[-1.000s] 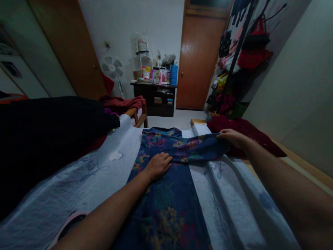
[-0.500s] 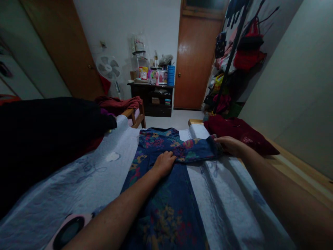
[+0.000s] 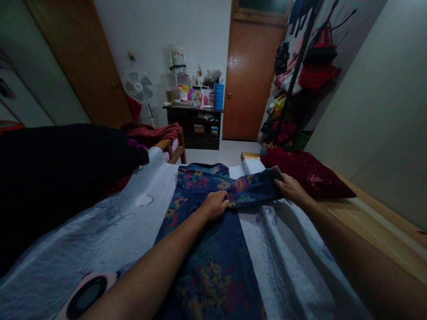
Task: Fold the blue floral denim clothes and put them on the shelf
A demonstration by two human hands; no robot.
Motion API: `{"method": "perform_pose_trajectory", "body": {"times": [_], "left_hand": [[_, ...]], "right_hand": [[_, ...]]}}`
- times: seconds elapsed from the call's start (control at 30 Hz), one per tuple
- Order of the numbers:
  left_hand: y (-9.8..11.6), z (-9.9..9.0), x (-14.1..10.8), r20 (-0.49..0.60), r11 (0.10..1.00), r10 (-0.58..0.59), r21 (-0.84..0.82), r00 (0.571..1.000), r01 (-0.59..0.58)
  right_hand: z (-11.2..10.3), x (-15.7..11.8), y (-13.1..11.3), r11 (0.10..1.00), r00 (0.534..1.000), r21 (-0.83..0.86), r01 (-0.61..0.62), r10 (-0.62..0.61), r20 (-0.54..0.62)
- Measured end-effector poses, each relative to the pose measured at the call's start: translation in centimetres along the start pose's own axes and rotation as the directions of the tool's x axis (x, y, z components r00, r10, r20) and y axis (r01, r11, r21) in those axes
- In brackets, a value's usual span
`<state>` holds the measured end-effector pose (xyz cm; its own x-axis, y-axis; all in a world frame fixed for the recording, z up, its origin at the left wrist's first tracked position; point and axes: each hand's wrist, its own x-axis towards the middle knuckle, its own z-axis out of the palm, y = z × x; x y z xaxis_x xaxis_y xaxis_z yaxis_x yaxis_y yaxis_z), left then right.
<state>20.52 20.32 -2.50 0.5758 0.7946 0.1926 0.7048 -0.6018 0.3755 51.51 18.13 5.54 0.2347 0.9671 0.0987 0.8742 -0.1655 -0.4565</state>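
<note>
A long dark-blue dress (image 3: 213, 249) with a floral print lies spread on the white patterned bedding, its collar at the far end. One sleeve stretches out to the right across the sheet. My left hand (image 3: 215, 205) rests on the dress near the base of this sleeve, its fingers curled closed on the fabric. At the sleeve's far end, my right hand (image 3: 292, 187) grips the cuff and holds it slightly raised. The dress's other sleeve cannot be made out.
White bedding (image 3: 133, 222) surrounds the dress. Black cloth (image 3: 66, 178) is heaped at left, and a pink-edged device (image 3: 88, 293) lies by my left forearm. A dark-red cushion (image 3: 307, 173) sits at right. Farther off stand a fan (image 3: 139, 86) and a dark cabinet (image 3: 193, 129).
My right hand has changed its hold on the cuff, which is now raised a little higher. My left hand has slid slightly right along the dress, toward the sleeve.
</note>
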Motion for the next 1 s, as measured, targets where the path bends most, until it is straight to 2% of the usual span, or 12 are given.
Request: {"method": "perform_pose_trajectory", "body": {"times": [0.07,0.13,0.27,0.4,0.5,0.57,0.63,0.7,0.77,0.87,0.93,1.0], "left_hand": [[-0.2,0.1,0.9,0.034,0.997,-0.077,-0.026,0.996,0.078],[-0.4,0.1,1.9,0.045,0.993,-0.116,0.014,0.992,0.116],[-0.8,0.6,3.6,0.102,0.994,-0.065,0.091,0.993,0.055],[-1.1,1.3,3.9,0.131,0.995,0.006,0.099,0.991,-0.019],[-1.0,1.4,4.0,0.158,0.996,0.051,0.063,0.986,-0.062],[-0.6,1.3,4.2,0.159,0.996,0.069,0.052,0.985,-0.079],[0.0,1.4,4.4,0.155,0.994,0.07,0.075,0.986,-0.082],[0.6,1.6,4.5,0.172,0.991,0.055,0.114,0.984,-0.076],[0.9,2.0,4.4,0.218,0.988,0.027,0.143,0.976,-0.059],[1.0,2.6,4.1,0.279,0.986,-0.005,0.164,0.96,-0.043],[0.9,2.8,3.9,0.294,0.985,-0.006,0.168,0.956,-0.045],[0.7,2.9,3.9,0.302,0.984,-0.015,0.173,0.953,-0.039]], "right_hand": [[0.4,-0.3,0.4,0.999,0.999,-0.012,-0.042,0.042,0.003],[0.9,-0.5,0.9,0.996,0.996,0.015,-0.089,0.089,0.024],[1.6,-0.7,1.9,0.988,0.993,0.097,-0.12,0.121,-0.009],[1.8,-1.3,2.7,0.983,0.987,0.102,-0.154,0.158,-0.035],[1.7,-2.1,2.5,0.977,0.977,0.002,-0.213,0.213,-0.011],[1.5,-2.8,1.9,0.966,0.975,-0.142,-0.217,0.208,-0.076],[1.3,-3.4,1.3,0.937,0.974,-0.293,-0.19,0.142,-0.178],[1.2,-3.8,1.0,0.919,0.969,-0.346,-0.189,0.118,-0.217],[1.2,-3.9,1.1,0.939,0.968,-0.26,-0.223,0.182,-0.173],[1.4,-3.8,1.8,0.968,0.966,0.013,-0.249,0.25,-0.068],[1.3,-4.0,2.2,0.944,0.969,0.23,-0.238,0.246,-0.006],[1.0,-4.6,2.4,0.879,0.967,0.406,-0.251,0.245,0.067]]}}
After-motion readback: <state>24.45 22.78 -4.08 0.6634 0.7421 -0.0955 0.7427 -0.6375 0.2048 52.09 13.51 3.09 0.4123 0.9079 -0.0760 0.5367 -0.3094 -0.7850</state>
